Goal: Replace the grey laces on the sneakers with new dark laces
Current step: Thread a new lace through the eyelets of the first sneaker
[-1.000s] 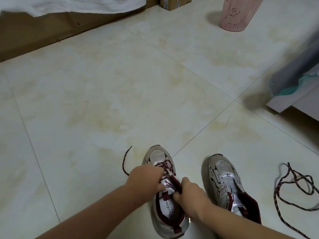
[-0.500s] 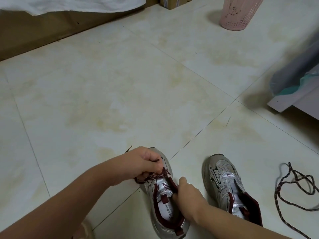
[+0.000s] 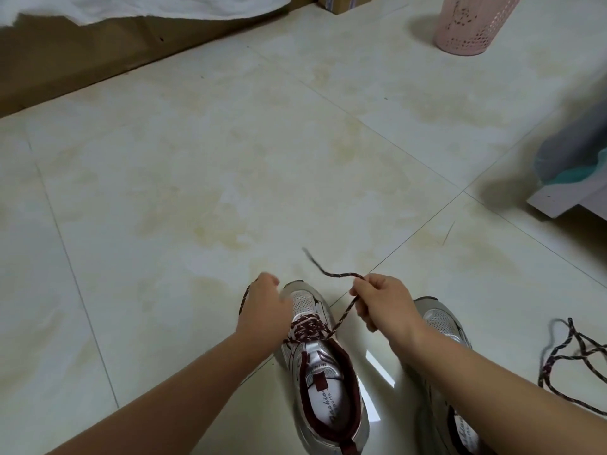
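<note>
1. Standing on the tiled floor (image 3: 197, 165) in the head view, the left sneaker (image 3: 323, 366) pointed its toe away from the person, and a dark red speckled lace (image 3: 308, 328) crossed its upper eyelets.
2. The right hand (image 3: 382, 298) was curled around one end of this lace; the lace ran tight from the eyelets up to the fingers (image 3: 359, 290), and its free tip curved out above the hand, a little blurred.
3. The left hand (image 3: 264, 310) was at the left side of the toe of the same sneaker. A piece of lace showed at its outer edge, but I could not tell if the fingers held it, because the back of the hand hid them.
4. The second sneaker (image 3: 441, 326) stood just beside the first, on its right, partly covered by the right forearm.
5. A loose dark lace (image 3: 573, 356) lay in loops on the floor near the right edge.
6. Farther away stood a pink perforated basket (image 3: 473, 24), and a white cloth (image 3: 147, 6) hung at the top left.
</note>
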